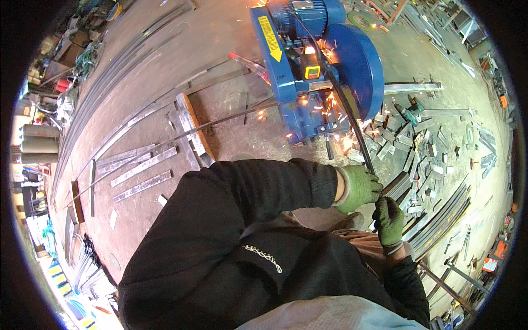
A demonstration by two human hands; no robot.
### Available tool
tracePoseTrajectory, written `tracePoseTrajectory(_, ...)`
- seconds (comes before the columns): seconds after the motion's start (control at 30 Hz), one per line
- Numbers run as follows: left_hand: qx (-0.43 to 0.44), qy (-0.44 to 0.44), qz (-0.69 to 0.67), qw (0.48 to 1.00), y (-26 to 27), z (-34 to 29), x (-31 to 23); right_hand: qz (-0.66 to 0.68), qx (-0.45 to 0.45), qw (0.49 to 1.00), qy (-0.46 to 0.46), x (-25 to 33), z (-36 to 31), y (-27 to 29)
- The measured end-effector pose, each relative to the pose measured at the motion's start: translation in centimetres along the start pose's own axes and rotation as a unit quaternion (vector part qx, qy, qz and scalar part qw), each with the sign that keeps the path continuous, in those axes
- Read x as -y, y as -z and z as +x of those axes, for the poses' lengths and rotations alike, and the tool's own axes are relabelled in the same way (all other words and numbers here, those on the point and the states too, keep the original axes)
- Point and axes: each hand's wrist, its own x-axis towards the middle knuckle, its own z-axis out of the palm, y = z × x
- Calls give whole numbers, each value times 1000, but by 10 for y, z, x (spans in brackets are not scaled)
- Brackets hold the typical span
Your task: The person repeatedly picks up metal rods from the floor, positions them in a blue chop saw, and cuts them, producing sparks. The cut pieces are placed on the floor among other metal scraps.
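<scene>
A blue cut-off saw (281, 82) stands on the floor ahead of me, with its motor (308, 19) on top and a large round blade guard (360, 69) on its right. Sparks spray around the guard and the base. A long black handle (352, 118) runs from the saw back toward me. My left hand (357, 188), in a green glove, is wrapped around this handle. Just nearer, my right hand (389, 223), in a darker green glove, is closed at the handle's end. A long thin metal bar (203, 127) reaches from the left into the saw's base.
Many short metal offcuts (434, 165) lie heaped right of the saw. A bundle of dark bars (440, 223) lies at the right. Cut lengths (144, 186) and a brown steel beam (195, 126) lie on the floor to the left, with long bars (118, 69) farther back.
</scene>
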Motion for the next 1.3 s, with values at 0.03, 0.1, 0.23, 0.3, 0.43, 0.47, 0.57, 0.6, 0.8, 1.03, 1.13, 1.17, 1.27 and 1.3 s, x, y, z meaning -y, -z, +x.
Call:
tracePoseTrajectory(0.03, 16, -3, -3, 1000, 2, 2, 0, 2, 3, 1000, 12, 0, 0, 0)
tracePoseTrajectory(0.1, 15, -4, 1, 1000, 5, 1, 0, 1, -4, 1000, 28, -2, 0, 0)
tracePoseTrajectory(0.23, 26, 0, -3, 1000, 8, -1, 0, -9, 6, 999, 39, -5, 2, 2)
tracePoseTrajectory(0.3, 4, -5, -14, 1000, 6, -1, 0, -18, 4, 999, 39, -7, 3, 3)
tracePoseTrajectory(0.43, -12, -6, -3, 1000, 2, -1, 1, -9, 3, 999, 48, -6, 3, 1)
tracePoseTrajectory(0.47, -15, -10, -1, 1000, 1, -1, 1, -6, 3, 999, 35, -4, 3, 1)
tracePoseTrajectory(0.57, -4, -10, -4, 1000, 2, 0, 2, 52, -5, 998, 29, 3, 0, -1)
tracePoseTrajectory(0.6, -4, -15, -1, 1000, 3, 0, 2, 32, -11, 999, 30, 5, -1, -1)
tracePoseTrajectory(0.8, 7, -27, 18, 999, 5, 2, 1, 22, -12, 1000, 0, 8, -3, 0)
tracePoseTrajectory(1.03, 14, -12, -1, 1000, 5, 2, 2, 14, -14, 1000, 13, -4, 1, 1)
tracePoseTrajectory(1.13, 19, -12, 4, 1000, 6, 2, 1, 9, -16, 1000, 7, -5, 1, 1)
tracePoseTrajectory(1.17, 21, -14, 7, 1000, 6, 2, 1, 6, -17, 1000, 8, -4, 1, 1)
tracePoseTrajectory(1.27, 26, -7, 7, 1000, 6, 1, 0, -1, -14, 1000, 16, -2, -1, 1)
tracePoseTrajectory(1.3, 29, -2, 1, 1000, 6, 1, 0, -5, -14, 1000, 8, -1, -1, 2)
